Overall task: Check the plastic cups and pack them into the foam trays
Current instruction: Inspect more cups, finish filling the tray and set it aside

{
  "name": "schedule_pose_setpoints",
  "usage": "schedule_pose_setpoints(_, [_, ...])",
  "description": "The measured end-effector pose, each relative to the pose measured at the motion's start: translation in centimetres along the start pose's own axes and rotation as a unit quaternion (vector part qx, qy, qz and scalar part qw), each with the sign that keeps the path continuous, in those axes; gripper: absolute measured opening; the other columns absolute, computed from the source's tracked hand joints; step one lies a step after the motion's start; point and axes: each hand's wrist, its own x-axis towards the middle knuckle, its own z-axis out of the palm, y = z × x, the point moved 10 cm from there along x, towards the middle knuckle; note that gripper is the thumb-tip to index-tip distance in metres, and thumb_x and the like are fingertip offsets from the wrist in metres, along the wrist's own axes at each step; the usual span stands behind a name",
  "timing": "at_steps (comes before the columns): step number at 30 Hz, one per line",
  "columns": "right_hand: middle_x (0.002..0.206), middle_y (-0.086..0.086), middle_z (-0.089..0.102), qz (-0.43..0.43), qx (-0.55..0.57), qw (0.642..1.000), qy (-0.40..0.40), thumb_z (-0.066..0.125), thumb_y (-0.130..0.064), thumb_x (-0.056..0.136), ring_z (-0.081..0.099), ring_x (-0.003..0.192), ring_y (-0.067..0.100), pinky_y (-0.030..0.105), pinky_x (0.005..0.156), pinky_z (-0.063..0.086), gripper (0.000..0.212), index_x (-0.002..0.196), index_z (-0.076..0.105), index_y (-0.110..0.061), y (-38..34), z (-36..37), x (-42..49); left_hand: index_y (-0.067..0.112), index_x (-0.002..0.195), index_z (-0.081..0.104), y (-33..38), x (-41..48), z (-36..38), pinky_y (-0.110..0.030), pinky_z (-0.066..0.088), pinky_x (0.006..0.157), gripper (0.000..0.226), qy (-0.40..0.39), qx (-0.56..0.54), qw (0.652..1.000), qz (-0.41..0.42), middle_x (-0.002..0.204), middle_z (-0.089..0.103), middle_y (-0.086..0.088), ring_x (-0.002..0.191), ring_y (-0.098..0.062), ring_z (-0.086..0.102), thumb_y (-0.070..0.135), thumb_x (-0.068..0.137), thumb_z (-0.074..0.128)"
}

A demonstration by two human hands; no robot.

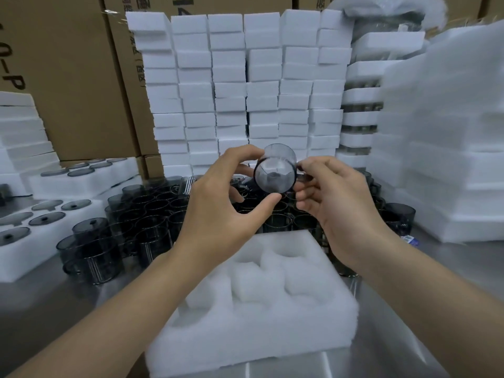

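A smoky grey translucent plastic cup (275,170) with a side handle is held in the air between 2 hands. It is tipped on its side so that 1 round end faces the camera. It hangs over the far half of the tabletop, above a crowd of similar cups and touching none of them. The left hand (218,203) pinches it, with the thumb under the lower rim and the forefinger curled over the top. The right hand (335,203) pinches the handle on the cup's right side, its fingers curled.

Below the wrists, at the near edge of the brushed steel tabletop (46,309), lies a white foam tray (245,336) with round pockets sunk into its top. Blur hides how many pockets there are. Behind the tray, across the middle, stands a dense crowd of grey plastic cups (152,214), upright and packed side by side. Along the left edge lie white foam trays (27,257) with dark grey round tops showing in their pockets.

At the far edge, stacks of white foam blocks (231,77) form a wall, with brown cardboard boxes (76,77) behind it. A tall pile of white foam sheets (450,132) stands at the right edge.
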Motion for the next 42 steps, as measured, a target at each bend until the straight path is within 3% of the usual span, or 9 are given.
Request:
schedule_pose_setpoints(6, [0.070,-0.002,0.070,-0.131,-0.103,0.986,-0.014,0.064,-0.018,0.106,0.065,0.063,0.010,0.024,0.058,0.056,0.011,0.098,0.071,-0.017,-2.0,0.6,-1.0,0.030,0.148,0.060,-0.4,0.0,0.6,-0.032,0.062,0.078,0.070,-0.023,-0.010,1.000,0.009,0.136,0.060,0.014,0.120,-0.015,0.065,0.023,0.084,0.087])
schedule_pose_setpoints(10, [0.084,-0.003,0.070,-0.246,-0.194,0.949,-0.035,0.067,-0.024,0.104,0.069,0.080,0.021,0.042,0.070,0.060,0.006,0.104,0.067,-0.030,-3.5,1.8,-2.8,0.029,0.148,0.061,-0.8,0.0,0.6,-0.031,0.061,0.082,0.074,-0.023,-0.010,1.000,-0.005,0.132,0.064,0.013,0.118,-0.017,0.067,0.021,0.082,0.094])
schedule_pose_setpoints(14, [0.116,-0.015,0.071,-0.146,-0.154,0.974,-0.079,0.069,-0.047,0.090,0.072,0.105,0.007,0.039,0.091,0.059,0.039,0.128,0.062,-0.041,-0.8,2.7,-2.5,0.024,0.142,0.065,-0.4,0.2,-0.1,-0.033,0.062,0.088,0.065,-0.004,-0.020,1.000,0.007,0.129,0.070,0.009,0.117,-0.019,0.070,0.022,0.084,0.093])
schedule_pose_setpoints(18, [0.120,-0.003,0.079,-0.047,-0.078,0.977,-0.195,0.062,-0.036,0.096,0.073,0.117,0.015,0.045,0.103,0.055,0.027,0.117,0.077,-0.029,1.2,4.6,-2.5,0.026,0.140,0.066,-0.5,0.2,0.0,-0.033,0.062,0.089,0.060,-0.006,-0.029,1.000,0.001,0.125,0.073,0.010,0.118,-0.020,0.071,0.016,0.086,0.091])
schedule_pose_setpoints(21, [0.113,-0.002,0.081,-0.077,-0.078,0.980,-0.165,0.071,-0.033,0.091,0.076,0.110,0.014,0.036,0.096,0.062,0.032,0.120,0.073,-0.019,0.7,4.3,-2.4,0.026,0.140,0.066,-0.5,0.2,0.0,-0.033,0.062,0.088,0.060,-0.008,-0.031,0.999,0.004,0.127,0.072,0.012,0.124,-0.018,0.068,0.014,0.086,0.090])
schedule_pose_setpoints(25, [0.106,-0.006,0.079,-0.106,-0.109,0.985,-0.076,0.091,-0.036,0.069,0.078,0.094,0.011,0.024,0.079,0.061,0.058,0.119,0.062,-0.031,0.4,2.8,-2.2,0.028,0.140,0.066,0.2,0.1,0.0,-0.030,0.061,0.090,0.064,-0.007,-0.028,0.999,0.033,0.128,0.072,0.017,0.127,-0.015,0.067,0.009,0.084,0.089])
schedule_pose_setpoints(33, [0.128,0.015,0.076,0.030,0.022,0.985,-0.170,0.054,-0.027,0.100,0.074,0.118,0.033,0.046,0.106,0.057,0.044,0.144,0.060,-0.025,2.2,4.4,-2.4,0.036,0.138,0.065,-0.9,0.2,-0.6,-0.022,0.059,0.092,0.058,0.013,-0.051,0.998,-0.020,0.124,0.071,0.025,0.117,-0.012,0.070,0.033,0.086,0.090])
schedule_pose_setpoints(36, [0.127,0.015,0.076,0.024,0.019,0.987,-0.156,0.064,-0.025,0.091,0.075,0.116,0.028,0.044,0.100,0.059,0.052,0.143,0.059,-0.024,2.3,4.1,-2.3,0.036,0.138,0.064,-0.8,0.2,-0.6,-0.023,0.059,0.091,0.058,0.014,-0.050,0.998,-0.019,0.126,0.071,0.025,0.122,-0.010,0.069,0.044,0.085,0.086])
schedule_pose_setpoints(42, [0.117,-0.005,0.071,-0.085,-0.118,0.988,-0.051,0.090,-0.026,0.065,0.074,0.110,0.008,0.037,0.095,0.060,0.086,0.131,0.046,-0.060,0.6,2.6,-2.6,0.035,0.144,0.065,-1.5,-0.1,0.0,-0.030,0.061,0.095,0.067,-0.013,-0.017,0.999,-0.023,0.131,0.071,0.024,0.122,-0.009,0.069,0.015,0.085,0.089])
